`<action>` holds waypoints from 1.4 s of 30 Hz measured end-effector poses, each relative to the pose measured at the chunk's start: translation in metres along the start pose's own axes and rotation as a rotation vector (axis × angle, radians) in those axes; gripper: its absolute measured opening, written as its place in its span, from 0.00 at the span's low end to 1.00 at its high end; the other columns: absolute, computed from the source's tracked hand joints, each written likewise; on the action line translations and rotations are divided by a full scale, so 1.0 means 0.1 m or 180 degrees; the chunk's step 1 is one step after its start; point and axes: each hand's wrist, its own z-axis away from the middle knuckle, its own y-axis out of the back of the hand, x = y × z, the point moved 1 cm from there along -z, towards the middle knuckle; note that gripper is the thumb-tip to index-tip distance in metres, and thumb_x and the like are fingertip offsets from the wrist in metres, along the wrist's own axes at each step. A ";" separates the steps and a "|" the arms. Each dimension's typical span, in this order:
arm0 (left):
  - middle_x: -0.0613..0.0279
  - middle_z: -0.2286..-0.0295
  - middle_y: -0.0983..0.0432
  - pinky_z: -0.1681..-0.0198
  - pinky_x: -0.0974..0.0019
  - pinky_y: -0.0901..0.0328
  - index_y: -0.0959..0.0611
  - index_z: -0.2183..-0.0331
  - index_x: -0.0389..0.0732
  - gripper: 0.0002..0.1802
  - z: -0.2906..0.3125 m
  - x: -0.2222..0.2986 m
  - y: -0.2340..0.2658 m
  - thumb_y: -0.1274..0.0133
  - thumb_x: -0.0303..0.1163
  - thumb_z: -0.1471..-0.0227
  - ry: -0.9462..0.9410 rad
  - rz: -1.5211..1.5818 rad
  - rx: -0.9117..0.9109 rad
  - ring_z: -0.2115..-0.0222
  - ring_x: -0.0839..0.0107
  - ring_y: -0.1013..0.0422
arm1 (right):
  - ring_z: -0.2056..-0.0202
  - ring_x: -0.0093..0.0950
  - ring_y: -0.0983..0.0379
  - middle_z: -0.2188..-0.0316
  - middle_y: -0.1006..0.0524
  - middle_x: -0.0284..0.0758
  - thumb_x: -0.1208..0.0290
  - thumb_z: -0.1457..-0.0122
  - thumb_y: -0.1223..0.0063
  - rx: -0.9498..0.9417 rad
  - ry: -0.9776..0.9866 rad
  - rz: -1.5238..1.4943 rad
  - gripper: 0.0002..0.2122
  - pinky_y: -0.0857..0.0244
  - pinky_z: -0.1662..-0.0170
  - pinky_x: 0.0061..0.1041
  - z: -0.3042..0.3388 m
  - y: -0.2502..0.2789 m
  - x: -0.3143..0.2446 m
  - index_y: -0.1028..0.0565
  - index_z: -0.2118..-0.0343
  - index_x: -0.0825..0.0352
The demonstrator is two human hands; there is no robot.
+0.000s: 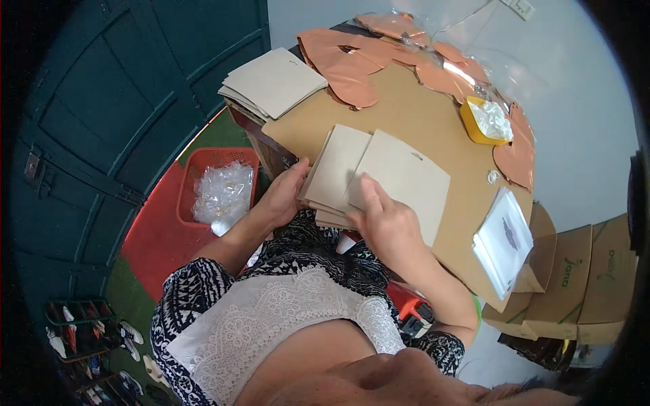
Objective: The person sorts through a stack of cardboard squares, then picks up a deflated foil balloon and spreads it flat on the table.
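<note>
A pile of beige cardboard sheets [340, 166] lies at the table's near edge, its layers slightly fanned. My left hand [288, 191] grips the pile's left side, with the thumb along the edge and the other fingers partly hidden beneath. One cardboard sheet [403, 179] with a small slot near its top lies shifted to the right over the pile. My right hand [387, 220] is closed at this sheet's lower left edge, a finger pressed on its face. The remaining fingers curl in and are partly hidden.
Another cardboard stack [277, 81] sits at the table's far left corner. Orange flat shapes [349, 68] lie along the back. A yellow container [472, 125] of white material and white printed sheets [502, 243] are at the right. Clear packets fill a red basket [186, 213]; cartons [565, 277] stand right.
</note>
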 end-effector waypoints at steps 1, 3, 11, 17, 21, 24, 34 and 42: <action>0.55 0.56 0.28 0.50 0.63 0.40 0.28 0.53 0.32 0.30 0.02 0.02 -0.03 0.69 0.50 0.40 -0.0023 -0.0043 -0.0060 0.56 0.68 0.31 | 0.67 0.41 0.26 0.57 0.28 0.49 0.71 0.52 0.43 -0.0011 0.0118 -0.0521 0.27 0.30 0.65 0.29 -0.04 0.03 -0.01 0.37 0.50 0.77; 0.56 0.56 0.28 0.50 0.63 0.40 0.29 0.53 0.32 0.30 0.03 0.02 -0.03 0.69 0.50 0.40 -0.0062 -0.0074 -0.0107 0.56 0.68 0.31 | 0.64 0.43 0.27 0.55 0.30 0.50 0.71 0.52 0.42 0.0097 0.0318 -0.0563 0.28 0.31 0.61 0.31 -0.05 0.11 0.04 0.39 0.48 0.76; 0.57 0.60 0.26 0.58 0.66 0.34 0.25 0.56 0.33 0.28 -0.03 0.11 0.03 0.64 0.49 0.41 -0.0265 -0.1069 -0.0138 0.61 0.70 0.29 | 0.53 0.49 0.33 0.54 0.32 0.57 0.62 0.43 0.52 0.0703 -0.1401 0.1080 0.27 0.37 0.52 0.38 0.71 0.09 0.72 0.40 0.47 0.77; 0.64 0.67 0.24 0.68 0.74 0.35 0.23 0.58 0.36 0.29 -0.12 0.20 0.09 0.60 0.53 0.43 -0.0064 -0.1342 -0.0062 0.69 0.77 0.29 | 0.57 0.53 0.32 0.55 0.33 0.61 0.58 0.41 0.58 -0.0262 -0.3272 -0.0649 0.28 0.38 0.53 0.41 0.57 0.05 0.78 0.42 0.47 0.79; 0.58 0.63 0.24 0.62 0.71 0.34 0.24 0.58 0.31 0.29 -0.13 0.22 -0.02 0.55 0.50 0.45 -0.0040 -0.1251 0.0132 0.65 0.74 0.28 | 0.59 0.53 0.31 0.58 0.32 0.59 0.60 0.43 0.54 0.0194 -0.2106 -0.0353 0.28 0.34 0.59 0.42 0.49 -0.18 0.73 0.41 0.48 0.79; 0.58 0.63 0.24 0.61 0.70 0.34 0.24 0.58 0.31 0.29 -0.13 0.21 -0.06 0.52 0.50 0.47 0.0170 -0.1034 0.0081 0.66 0.73 0.27 | 0.64 0.53 0.30 0.61 0.32 0.55 0.62 0.46 0.48 0.0154 -0.1902 -0.0087 0.30 0.33 0.64 0.45 0.40 -0.22 0.59 0.43 0.47 0.78; 0.55 0.60 0.27 0.56 0.67 0.34 0.28 0.54 0.30 0.26 0.06 0.17 -0.33 0.42 0.30 0.54 0.0336 -0.0721 -0.0106 0.60 0.69 0.29 | 0.59 0.53 0.32 0.57 0.33 0.58 0.61 0.46 0.47 0.0214 -0.1857 -0.0399 0.31 0.34 0.59 0.41 0.48 -0.22 0.61 0.43 0.46 0.79; 0.60 0.59 0.27 0.54 0.68 0.36 0.28 0.53 0.33 0.26 0.26 0.25 -0.61 0.43 0.27 0.56 -0.0602 -0.0934 -0.0553 0.59 0.73 0.31 | 0.57 0.32 0.31 0.57 0.30 0.40 0.57 0.53 0.37 0.1742 -0.1606 -0.2779 0.37 0.36 0.55 0.29 0.63 -0.34 0.87 0.40 0.47 0.76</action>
